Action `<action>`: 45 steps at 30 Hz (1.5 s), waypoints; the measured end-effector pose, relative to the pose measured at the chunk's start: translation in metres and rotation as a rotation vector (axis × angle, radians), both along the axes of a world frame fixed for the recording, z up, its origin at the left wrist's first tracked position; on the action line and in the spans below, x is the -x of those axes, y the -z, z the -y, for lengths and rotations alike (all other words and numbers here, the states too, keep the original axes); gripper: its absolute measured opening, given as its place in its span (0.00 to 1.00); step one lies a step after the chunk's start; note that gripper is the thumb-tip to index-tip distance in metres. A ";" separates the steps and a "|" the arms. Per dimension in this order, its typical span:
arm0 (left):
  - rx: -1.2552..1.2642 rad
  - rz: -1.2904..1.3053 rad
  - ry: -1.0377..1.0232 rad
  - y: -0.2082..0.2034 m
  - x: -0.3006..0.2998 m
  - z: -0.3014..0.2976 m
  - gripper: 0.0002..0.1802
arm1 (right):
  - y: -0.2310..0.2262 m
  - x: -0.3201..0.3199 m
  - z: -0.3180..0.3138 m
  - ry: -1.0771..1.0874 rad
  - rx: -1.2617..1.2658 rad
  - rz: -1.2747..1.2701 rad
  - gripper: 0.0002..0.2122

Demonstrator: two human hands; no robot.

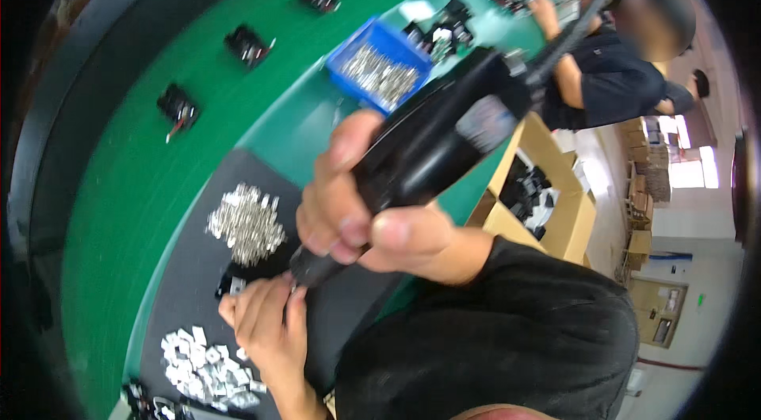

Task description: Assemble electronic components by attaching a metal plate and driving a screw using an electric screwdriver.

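My right hand [349, 206] is wrapped round a black electric screwdriver [436, 142], which slants down to the left with its cord leading off at the upper right. The screwdriver's nose ends at the fingertips of my left hand [265, 325]. Those fingers are pinched together over a small shiny bit that I cannot make out. Beside them a black part [230, 281] with a pale piece lies on the dark grey mat [190, 285], partly hidden by my hand. A heap of small silvery metal pieces [247, 223] lies beyond, and a pile of white and silvery square pieces [208, 368] nearer.
A blue bin [337, 63] of small metal pieces stands beyond the screwdriver. Black wired assemblies [178, 105] sit in a row on the green belt [111, 206]. An open cardboard box [575, 218] holds black and white parts. A co-worker [614, 79] works at upper right.
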State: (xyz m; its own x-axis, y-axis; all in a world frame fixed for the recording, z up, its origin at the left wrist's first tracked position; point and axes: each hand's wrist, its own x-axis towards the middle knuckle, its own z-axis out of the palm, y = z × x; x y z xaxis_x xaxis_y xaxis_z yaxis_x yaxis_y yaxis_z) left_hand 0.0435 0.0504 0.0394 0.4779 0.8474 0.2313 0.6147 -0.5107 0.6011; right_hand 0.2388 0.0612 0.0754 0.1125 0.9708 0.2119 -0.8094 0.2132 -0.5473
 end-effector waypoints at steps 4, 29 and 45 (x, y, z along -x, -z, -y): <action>0.014 0.091 -0.006 -0.002 -0.009 0.006 0.04 | -0.005 -0.006 0.007 0.049 -0.048 0.051 0.23; 0.059 0.206 -0.075 0.007 0.010 0.023 0.06 | -0.010 0.015 0.006 -0.089 0.039 0.031 0.24; -0.005 0.450 -0.061 0.041 0.035 0.002 0.09 | -0.002 0.025 -0.024 -0.250 -0.096 0.089 0.21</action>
State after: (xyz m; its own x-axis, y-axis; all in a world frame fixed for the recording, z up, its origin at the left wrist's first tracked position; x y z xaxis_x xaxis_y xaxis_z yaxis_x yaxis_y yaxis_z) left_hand 0.0083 0.0484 -0.0021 0.2787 0.8693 0.4083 0.3219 -0.4851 0.8130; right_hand 0.2135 0.0855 0.0771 -0.1511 0.9411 0.3025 -0.7931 0.0672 -0.6053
